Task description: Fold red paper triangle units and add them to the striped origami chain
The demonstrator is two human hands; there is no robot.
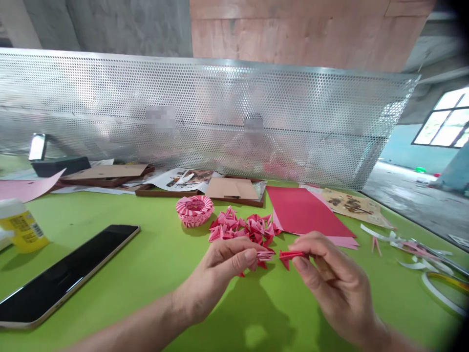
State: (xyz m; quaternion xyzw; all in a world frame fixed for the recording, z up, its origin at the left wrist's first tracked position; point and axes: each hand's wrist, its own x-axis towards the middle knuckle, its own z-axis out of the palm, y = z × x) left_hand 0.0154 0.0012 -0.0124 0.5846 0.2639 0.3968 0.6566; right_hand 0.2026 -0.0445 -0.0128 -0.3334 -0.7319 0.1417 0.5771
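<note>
My left hand point(220, 269) pinches small folded pink paper pieces point(266, 255) between thumb and fingers, their ends pointing right. Across a narrow gap, my right hand point(331, 278) grips a red folded paper piece point(291, 254) by its right end. The held pieces are apart. Just behind my left hand lies a pile of pink and red folded paper pieces point(234, 224). A round pink and white basket of interlocked folded paper point(194, 211) stands left of the pile. Some red points show below my left fingers; what they belong to is partly hidden.
A black phone point(69, 269) and a yellow and white glue bottle point(24, 230) are at left. Red paper sheets point(308, 210) lie behind my right hand. Paper strips and scissors point(436, 254) are at right. Frames with cardboard point(234, 188) line the back beneath a perforated metal screen point(220, 117).
</note>
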